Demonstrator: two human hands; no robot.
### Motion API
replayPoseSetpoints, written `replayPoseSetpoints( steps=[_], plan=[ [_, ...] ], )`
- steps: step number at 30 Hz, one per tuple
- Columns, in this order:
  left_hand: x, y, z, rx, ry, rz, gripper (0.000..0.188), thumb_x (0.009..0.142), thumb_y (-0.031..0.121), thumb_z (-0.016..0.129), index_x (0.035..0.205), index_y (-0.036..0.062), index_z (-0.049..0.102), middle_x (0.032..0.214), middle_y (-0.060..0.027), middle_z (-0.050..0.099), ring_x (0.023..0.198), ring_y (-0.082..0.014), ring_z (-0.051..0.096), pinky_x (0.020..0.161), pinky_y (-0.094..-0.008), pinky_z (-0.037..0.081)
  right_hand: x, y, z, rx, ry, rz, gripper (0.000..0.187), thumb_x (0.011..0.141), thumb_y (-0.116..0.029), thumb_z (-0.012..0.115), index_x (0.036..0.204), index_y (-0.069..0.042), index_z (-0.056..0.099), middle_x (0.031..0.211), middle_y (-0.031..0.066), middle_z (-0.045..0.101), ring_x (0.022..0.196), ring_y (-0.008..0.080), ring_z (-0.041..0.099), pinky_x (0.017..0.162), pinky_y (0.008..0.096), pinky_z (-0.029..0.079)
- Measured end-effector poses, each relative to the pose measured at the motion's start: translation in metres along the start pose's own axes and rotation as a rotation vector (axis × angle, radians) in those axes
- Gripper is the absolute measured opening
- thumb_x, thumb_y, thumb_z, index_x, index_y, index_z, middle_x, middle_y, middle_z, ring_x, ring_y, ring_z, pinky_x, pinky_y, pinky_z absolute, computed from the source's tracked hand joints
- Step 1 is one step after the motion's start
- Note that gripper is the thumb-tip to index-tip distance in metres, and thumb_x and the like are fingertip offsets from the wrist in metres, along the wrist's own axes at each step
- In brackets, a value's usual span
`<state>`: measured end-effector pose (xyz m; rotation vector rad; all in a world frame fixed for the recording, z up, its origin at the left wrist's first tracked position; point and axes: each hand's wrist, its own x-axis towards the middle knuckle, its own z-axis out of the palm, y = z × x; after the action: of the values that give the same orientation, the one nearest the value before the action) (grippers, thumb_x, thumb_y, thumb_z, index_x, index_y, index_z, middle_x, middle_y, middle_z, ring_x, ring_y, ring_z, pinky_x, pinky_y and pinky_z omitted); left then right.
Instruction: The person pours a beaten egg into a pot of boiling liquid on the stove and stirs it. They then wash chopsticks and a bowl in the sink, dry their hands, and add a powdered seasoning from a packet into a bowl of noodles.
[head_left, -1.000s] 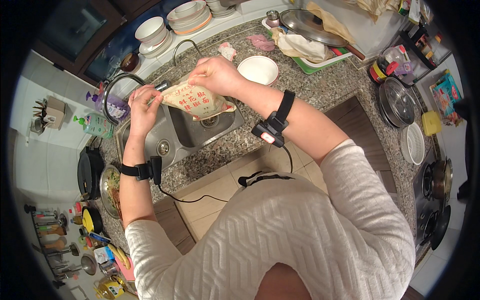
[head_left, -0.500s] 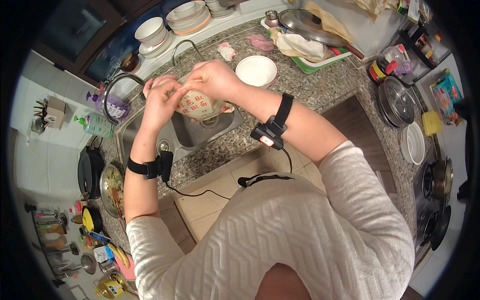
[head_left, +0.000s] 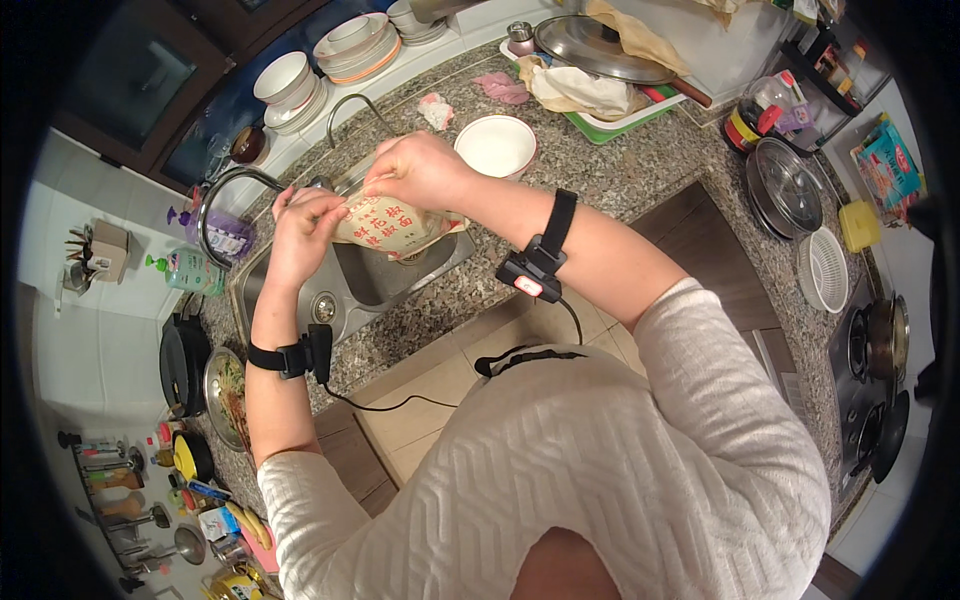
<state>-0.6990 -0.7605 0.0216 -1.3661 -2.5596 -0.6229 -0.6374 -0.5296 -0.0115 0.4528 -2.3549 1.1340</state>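
Observation:
Over the steel sink (head_left: 300, 300) I hold a beige food pouch (head_left: 390, 227) with red print. My left hand (head_left: 300, 232) pinches its upper left edge. My right hand (head_left: 420, 170) grips the top edge from above, and both hands sit close together along that edge. The pouch hangs above the sink drain. A white empty bowl (head_left: 497, 146) stands on the granite counter just right of my right hand. Both wrists wear black straps with small devices.
A curved tap (head_left: 350, 105) rises behind the sink. Stacked white dishes (head_left: 350, 45) line the back ledge. A green tray with a cloth and a pan lid (head_left: 600, 90) lies at the back right. Lids, a strainer and a stove (head_left: 880, 350) fill the right counter. A soap bottle (head_left: 185, 270) stands at the left.
My left hand rose from the sink's left side to the pouch's top edge and met my right hand. The pouch turned from lying flat to hanging upright.

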Motion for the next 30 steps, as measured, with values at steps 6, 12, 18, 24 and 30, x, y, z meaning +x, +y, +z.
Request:
replayPoseSetpoints(
  steps=[6,12,18,24,30],
  plan=[
    [-0.004,-0.004,0.000,0.054,0.086,-0.035,0.016,0.082,0.021,0.077,0.081,0.0058,0.071,0.087,-0.0057,0.071,0.097,-0.0210,0.066,0.108,-0.0457,0.028,-0.001,0.000,0.005,0.023,0.010,0.029,0.016,0.077,-0.030,0.075,0.086,-0.017,0.079,0.091,0.0035,0.072,0.086,0.0277,0.069,0.077,0.0386,0.055],
    [-0.010,-0.007,0.001,0.077,0.163,-0.049,0.030,0.079,0.027,0.080,0.068,0.0038,0.064,0.079,-0.0049,0.068,0.084,-0.0205,0.066,0.105,-0.0440,0.031,0.002,0.006,0.008,0.101,0.060,-0.010,0.016,0.076,-0.026,0.077,0.086,-0.013,0.078,0.084,0.0066,0.072,0.079,0.0291,0.069,0.073,0.0379,0.055],
    [-0.012,-0.013,-0.001,-0.019,0.057,-0.053,0.016,0.087,0.022,0.073,0.087,0.0062,0.070,0.094,-0.0055,0.070,0.099,-0.0210,0.064,0.110,-0.0439,0.028,0.003,0.012,0.009,0.170,0.061,-0.023,0.017,0.075,-0.025,0.079,0.086,-0.012,0.079,0.083,0.0074,0.071,0.079,0.0278,0.069,0.073,0.0368,0.055],
    [-0.014,-0.016,0.000,-0.076,0.082,-0.062,0.012,0.091,0.018,0.068,0.094,0.0064,0.070,0.100,-0.0057,0.071,0.102,-0.0226,0.064,0.111,-0.0440,0.030,0.002,0.020,0.010,0.203,0.077,0.000,0.018,0.075,-0.025,0.080,0.086,-0.012,0.078,0.084,0.0079,0.071,0.080,0.0278,0.069,0.073,0.0366,0.055],
    [-0.013,-0.016,0.003,-0.102,0.158,-0.067,0.012,0.087,0.015,0.071,0.086,0.0043,0.067,0.096,-0.0103,0.072,0.096,-0.0255,0.067,0.107,-0.0420,0.035,0.002,0.029,0.008,0.144,0.069,0.024,0.022,0.070,-0.029,0.081,0.083,-0.012,0.078,0.083,0.0060,0.071,0.078,0.0257,0.069,0.072,0.0354,0.055]
  ],
)
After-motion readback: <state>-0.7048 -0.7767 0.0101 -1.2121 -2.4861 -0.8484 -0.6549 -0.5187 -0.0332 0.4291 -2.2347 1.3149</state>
